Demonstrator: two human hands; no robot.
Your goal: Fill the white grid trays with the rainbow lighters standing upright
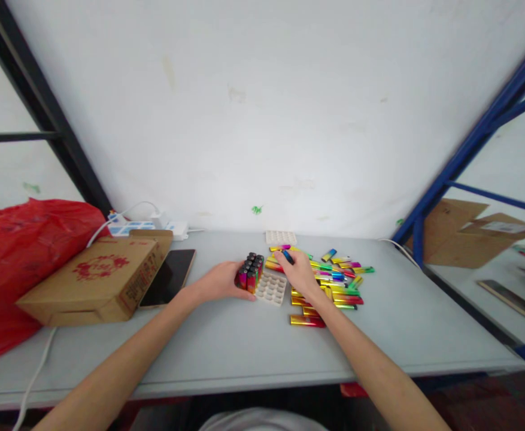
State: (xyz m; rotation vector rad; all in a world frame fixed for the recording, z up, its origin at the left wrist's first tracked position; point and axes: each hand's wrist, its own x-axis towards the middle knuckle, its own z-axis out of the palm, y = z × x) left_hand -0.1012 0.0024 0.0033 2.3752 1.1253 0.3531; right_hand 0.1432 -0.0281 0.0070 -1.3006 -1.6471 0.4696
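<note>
A white tray [271,288] with rows of holes lies on the table. Several black-topped, shiny multicoloured lighters [250,272] stand upright in its left part. My left hand [224,281] wraps that group from the left, thumb at the front and fingers partly hidden behind. Over the tray's right side, my right hand [299,272] pinches a lighter [288,257] with a dark blue end showing; the rest is hidden by the fingers. A loose pile of similar lighters [340,293] in gold, red, green and blue lies right of the tray, partly under my right wrist.
Another white holed tray [281,237] rests by the wall. At the left are a cardboard box [96,278], a dark flat tablet-like panel [169,278], a power strip [131,227] and a red plastic bag [29,251]. A blue metal frame [460,155] stands at the right.
</note>
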